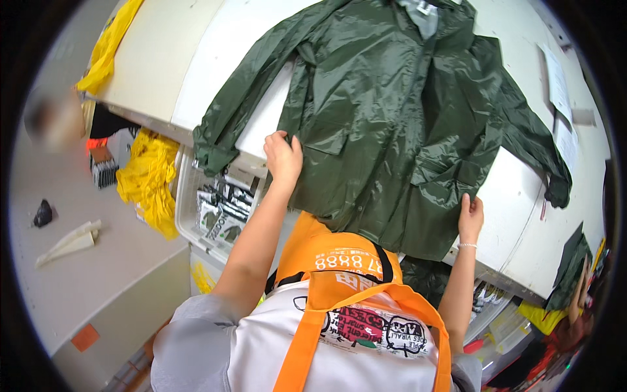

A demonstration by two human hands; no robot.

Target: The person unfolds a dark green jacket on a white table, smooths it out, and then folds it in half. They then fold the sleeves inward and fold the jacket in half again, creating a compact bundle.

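Note:
A dark green, shiny rain jacket [366, 111] lies spread on the white table, its front facing up and its hem hanging over the near edge. Both sleeves stretch outward, and the collar shows a pale lining at the far side. My left hand [283, 159] pinches the jacket's left edge beside a pocket flap, with the fingers bent. Lower down on the opposite side, my right hand [470, 219] grips the edge close to the hem, thumb on top. The fingertips of this hand are partly hidden.
Below the white table [215, 59], a clear bin [185, 196] holds several packaged items. Yellow garments [149, 176] hang at the left, near a blurred person [55, 117]. Paper sheets [558, 91] lie on the right. Another person's arm [578, 291] shows at the far right.

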